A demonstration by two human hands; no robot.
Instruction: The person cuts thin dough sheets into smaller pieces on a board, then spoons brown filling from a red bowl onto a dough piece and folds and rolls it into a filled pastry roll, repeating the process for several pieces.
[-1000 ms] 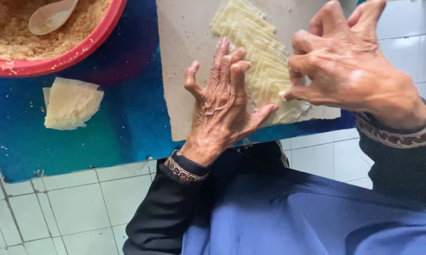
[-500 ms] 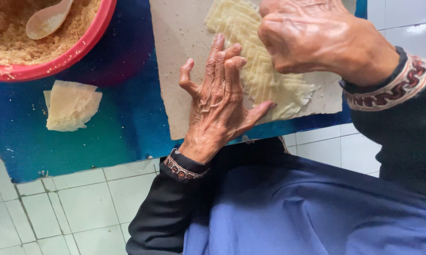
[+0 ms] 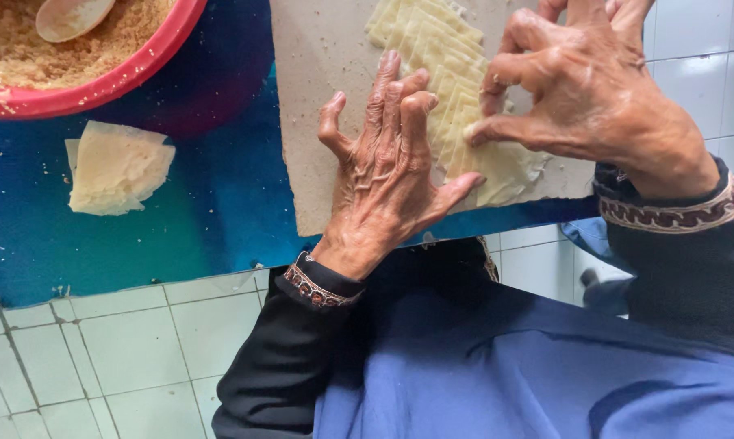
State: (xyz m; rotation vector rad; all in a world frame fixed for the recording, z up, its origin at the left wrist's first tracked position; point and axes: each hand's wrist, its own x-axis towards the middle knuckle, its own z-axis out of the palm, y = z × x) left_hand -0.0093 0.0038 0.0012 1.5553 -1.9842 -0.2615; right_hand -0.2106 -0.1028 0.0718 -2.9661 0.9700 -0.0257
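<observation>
Fanning pale wrapper stack (image 3: pixel 456 97), lying overlapped on grey board (image 3: pixel 318 106) at blue table's (image 3: pixel 204 203) near edge. I see right hand (image 3: pixel 586 97) clawed, thumb and fingertip pinching one wrapper's edge at stack's right side; left hand (image 3: pixel 387 162) flat, fingers spread, pressing stack's left side, gripping nothing. My judgement: keep left palm steady, lift only top sheet, peel slowly to avoid tearing. Beyond: loose folded wrappers (image 3: pixel 119 167) lie apart at left; red bowl (image 3: pixel 131 73) holds crumbly filling and spoon (image 3: pixel 74 16).

Pale yellow wrappers (image 3: pixel 444 89) lay on a speckled beige board (image 3: pixel 322 97); the tabletop (image 3: pixel 180 236) beside the board was blue-green, the bowl (image 3: pixel 131 73) red, cuffs (image 3: pixel 318 284) black with patterned trim.
</observation>
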